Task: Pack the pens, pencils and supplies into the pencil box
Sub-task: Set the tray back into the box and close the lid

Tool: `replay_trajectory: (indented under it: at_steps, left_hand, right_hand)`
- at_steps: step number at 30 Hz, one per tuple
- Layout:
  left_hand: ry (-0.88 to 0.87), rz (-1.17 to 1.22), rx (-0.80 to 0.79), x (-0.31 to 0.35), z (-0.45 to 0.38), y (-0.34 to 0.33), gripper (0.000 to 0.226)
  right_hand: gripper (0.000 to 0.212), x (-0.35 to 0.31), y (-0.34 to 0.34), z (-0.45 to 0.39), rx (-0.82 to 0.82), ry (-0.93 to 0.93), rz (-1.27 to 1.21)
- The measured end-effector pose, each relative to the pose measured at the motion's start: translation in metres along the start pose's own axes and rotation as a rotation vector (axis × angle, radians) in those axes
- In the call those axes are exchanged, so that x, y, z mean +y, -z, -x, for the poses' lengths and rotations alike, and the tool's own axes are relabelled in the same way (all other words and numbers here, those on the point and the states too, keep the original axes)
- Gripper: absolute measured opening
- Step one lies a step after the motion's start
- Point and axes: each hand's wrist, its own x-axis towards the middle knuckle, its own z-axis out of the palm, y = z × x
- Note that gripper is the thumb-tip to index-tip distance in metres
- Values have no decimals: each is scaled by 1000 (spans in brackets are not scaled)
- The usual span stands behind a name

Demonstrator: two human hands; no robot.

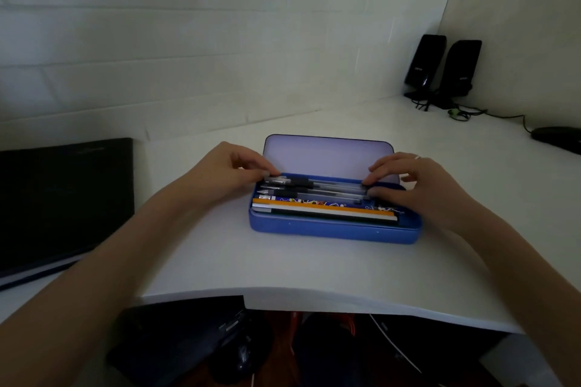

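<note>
- One blue pencil box (333, 231) sits open in the middle of the white surface (220, 261), its pale lid (327, 155) raised at the back.
- About four clear, black-gripped pens (314, 188) lie lengthwise inside, with one orange pencil (323, 208) and a patterned one beside it.
- Two hands: the left hand (229, 170) pinches the pens' left ends; the right hand (408, 179) curls its fingertips on their right ends.
- Two black speakers (443, 67) stand in the far corner.
</note>
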Motion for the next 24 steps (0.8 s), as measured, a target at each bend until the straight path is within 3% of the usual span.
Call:
replay_trajectory:
  at_steps: [8, 12, 24]
  left_hand:
    - [-28, 0, 3, -2, -2, -5, 13]
    - [-32, -2, 12, -1, -1, -5, 16]
    - [-27, 4, 10, 3, 1, -4, 23]
  right_hand:
    - [6, -6, 1, -2, -59, 4, 102]
    - [19, -9, 1, 1, 7, 13, 68]
    - [14, -15, 4, 5, 117, 65, -108]
